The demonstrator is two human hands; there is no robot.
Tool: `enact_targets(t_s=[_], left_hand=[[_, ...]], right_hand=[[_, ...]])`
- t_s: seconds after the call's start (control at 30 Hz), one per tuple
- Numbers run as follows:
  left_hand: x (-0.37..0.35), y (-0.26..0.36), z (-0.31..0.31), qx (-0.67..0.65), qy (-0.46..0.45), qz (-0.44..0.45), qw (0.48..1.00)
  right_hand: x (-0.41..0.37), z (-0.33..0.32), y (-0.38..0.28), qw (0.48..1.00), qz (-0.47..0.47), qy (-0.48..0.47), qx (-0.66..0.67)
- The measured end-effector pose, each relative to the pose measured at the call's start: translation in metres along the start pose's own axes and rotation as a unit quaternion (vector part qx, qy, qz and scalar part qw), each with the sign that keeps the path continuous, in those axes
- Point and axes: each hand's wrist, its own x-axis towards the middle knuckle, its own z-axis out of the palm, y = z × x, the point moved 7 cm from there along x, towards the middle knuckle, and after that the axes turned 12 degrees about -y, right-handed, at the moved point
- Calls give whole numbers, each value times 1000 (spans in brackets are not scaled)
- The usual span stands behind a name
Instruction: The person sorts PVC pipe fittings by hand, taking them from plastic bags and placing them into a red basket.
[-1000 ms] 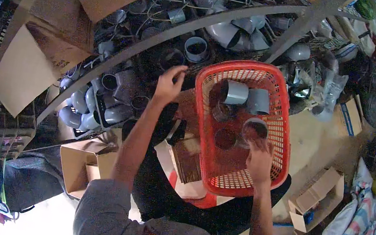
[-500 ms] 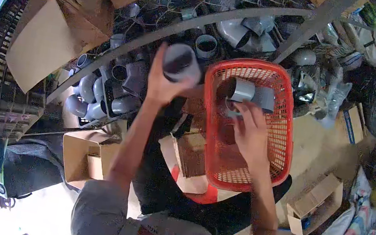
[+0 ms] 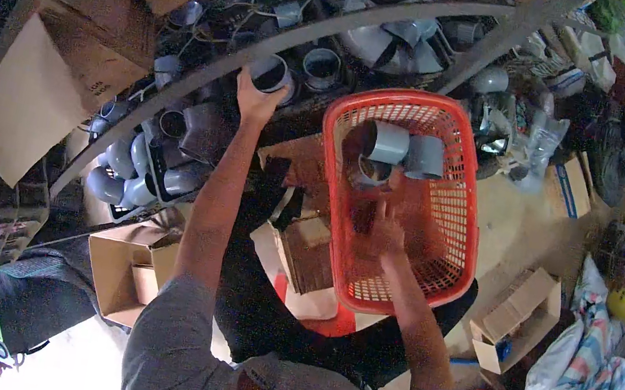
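Observation:
My left hand [image 3: 257, 101] is wrapped round a grey plastic pipe fitting [image 3: 284, 89], its round opening facing up, beside the metal rack bar. Another grey pipe coupling [image 3: 321, 68] stands just right of it. My right hand [image 3: 389, 231] is inside the red plastic basket [image 3: 470, 258], below the fittings there; its fingers are blurred and dim. At the far end of the basket lie a grey pipe fitting [image 3: 387, 142], a second grey fitting [image 3: 425, 158] beside it, and a third ring-shaped fitting [image 3: 373, 171] nearer my hand.
A curved metal bar [image 3: 305, 43] crosses in front of piled fittings. Grey elbow fittings [image 3: 121, 155] fill a crate at left. An open cardboard box [image 3: 121, 262] stands lower left, another cardboard box [image 3: 515, 320] at right. Striped sacks [image 3: 582, 364] lie far right.
My left hand has carried the grey pipe fitting left and away from me, to the rack. My right hand has drawn back from the fittings towards the basket's middle. The view has shifted slightly.

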Motion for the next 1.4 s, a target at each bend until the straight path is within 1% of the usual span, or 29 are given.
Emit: enact_targets(t_s=[0.03,0.07,0.13,0.17,0.23,0.27,0.3,0.33,0.37,0.43,0.47,0.53,0.57,0.63,0.73,0.77,0.8,0.83,0.9,0.93,0.97,1.03,1.07,1.1,1.13,1.2,1.27,1.33,1.4], left_hand=[[3,-9,3,-3,5,1,1000],[2,-10,0,-3,1,1,1000],[-6,10,-16,6,25,28,999],[-12,21,-26,-5,20,20,1000],[-28,30,-42,-30,29,-3,999],[-38,31,-52,-50,39,-29,998],[-53,39,-63,-48,37,-27,998],[-70,40,-70,-240,23,-67,968],[-88,41,-72,-423,10,-103,900],[-128,56,-85,-530,-52,-103,840],[-153,56,-92,-538,-58,-135,830],[-195,30,-94,-590,-41,-170,788],[-213,21,-99,-568,-41,-165,806],[-232,12,-110,-545,-39,-156,823],[-236,13,-129,-498,-42,-124,857],[-234,14,-129,-528,-48,-134,837],[-234,13,-128,-558,-55,-145,815],[-233,7,-127,-557,-54,-146,816],[-231,-12,-121,-617,-36,-174,766],[-227,-8,-122,-617,-40,-173,766],[-224,3,-127,-611,-42,-166,773],[-220,11,-128,-604,-45,-159,779],[-221,9,-129,-577,-26,-168,799],[-221,6,-132,-549,-8,-177,817],[-217,10,-133,-549,-9,-178,817],[-214,16,-135,-510,-14,-189,839],[-201,18,-129,-512,-13,-168,842],[-197,19,-124,-514,-10,-147,845],[-192,20,-121,-504,-28,-146,851]], right_hand=[[-2,-15,-8,994,39,-85,54],[4,-5,-2,994,42,-87,56],[11,2,1,1000,9,-1,2],[3,2,5,1000,13,0,2],[-35,-58,-15,992,-56,107,21],[-43,-74,-17,992,-54,109,22],[-54,-91,-17,984,-51,139,97],[-65,-109,-16,970,-48,167,171],[-75,-131,-23,969,-50,169,173],[-93,-180,-35,872,-134,211,421],[-92,-192,-47,870,-142,207,425],[-86,-226,-73,838,-182,281,431],[-81,-244,-87,825,-196,306,433],[-51,-280,-141,865,-280,278,309],[37,-272,-207,887,-335,213,237],[69,-265,-225,906,-321,165,222],[101,-254,-240,916,-318,170,177],[134,-242,-254,921,-327,168,128],[201,-204,-265,920,-321,178,137],[218,-197,-266,920,-315,188,141],[226,-195,-268,933,-301,143,139],[262,-158,-261,923,-310,178,142],[272,-147,-256,912,-321,210,144],[268,-152,-250,930,-294,114,190],[269,-154,-249,930,-292,114,191],[256,-160,-246,898,-339,175,219],[231,-190,-251,890,-370,185,190],[238,-176,-256,940,-327,3,99],[244,-162,-250,941,-324,22,91]])
